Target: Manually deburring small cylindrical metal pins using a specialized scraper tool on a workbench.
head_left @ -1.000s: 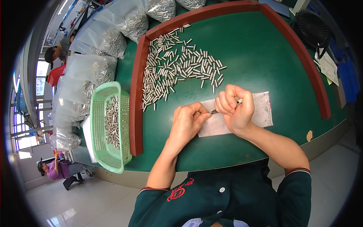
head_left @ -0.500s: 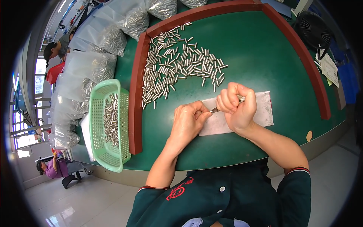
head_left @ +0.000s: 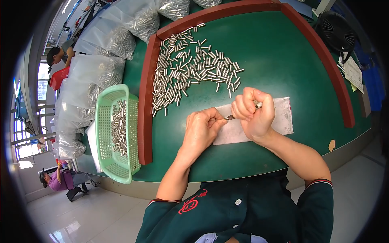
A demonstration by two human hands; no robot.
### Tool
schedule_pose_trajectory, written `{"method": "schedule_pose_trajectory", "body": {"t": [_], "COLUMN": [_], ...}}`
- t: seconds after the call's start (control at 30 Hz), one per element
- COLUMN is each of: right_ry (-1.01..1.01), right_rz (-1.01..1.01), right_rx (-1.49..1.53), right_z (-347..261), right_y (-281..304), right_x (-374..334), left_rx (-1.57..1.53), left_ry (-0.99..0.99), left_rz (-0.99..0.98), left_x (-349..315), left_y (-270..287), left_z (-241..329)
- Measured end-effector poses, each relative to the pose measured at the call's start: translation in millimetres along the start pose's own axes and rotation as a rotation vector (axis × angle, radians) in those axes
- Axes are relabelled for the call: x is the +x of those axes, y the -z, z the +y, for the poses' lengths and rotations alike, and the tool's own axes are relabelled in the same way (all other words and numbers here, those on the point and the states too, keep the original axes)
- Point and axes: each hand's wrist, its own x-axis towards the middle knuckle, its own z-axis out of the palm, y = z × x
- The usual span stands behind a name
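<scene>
Green tabletop (head_left: 283,65), right hand (head_left: 256,115) to rail (head_left: 347,113)

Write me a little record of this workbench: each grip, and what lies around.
Left grip: pinched at the tip of a slim tool; any piece held can't be made out
Right grip: closed around that tool
Sheet: pale, on the green table, under right grip
Metal cylinders: many, loose inside the reddish-brown frame, toward its left
Basket: light green, pierced, holding more cylinders, left of the frame
Bags: clear, holding metal pieces, outside the frame

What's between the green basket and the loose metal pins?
The red-brown rail stands between the green basket and the metal pins, in the head view.
</scene>
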Motion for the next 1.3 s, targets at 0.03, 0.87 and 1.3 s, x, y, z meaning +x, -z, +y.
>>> {"method": "schedule_pose_trajectory", "body": {"t": [0.03,0.87,1.3], "right_ry": [-0.001,0.107,0.051], "right_rz": [0.004,-0.048,-0.034], "right_rx": [0.002,-0.159,-0.018], "right_z": [-1,9,7], "right_y": [0,-1,-1], "right_x": [0,-4,-3], "left_rx": [-0.001,-0.214,-1.321], "left_ry": [-0.005,-0.022,-0.073], "left_rz": [0.000,-0.059,-0.353], "left_x": [0,6,14], "left_y": [0,10,9], "left_z": [0,-7,-25]}}
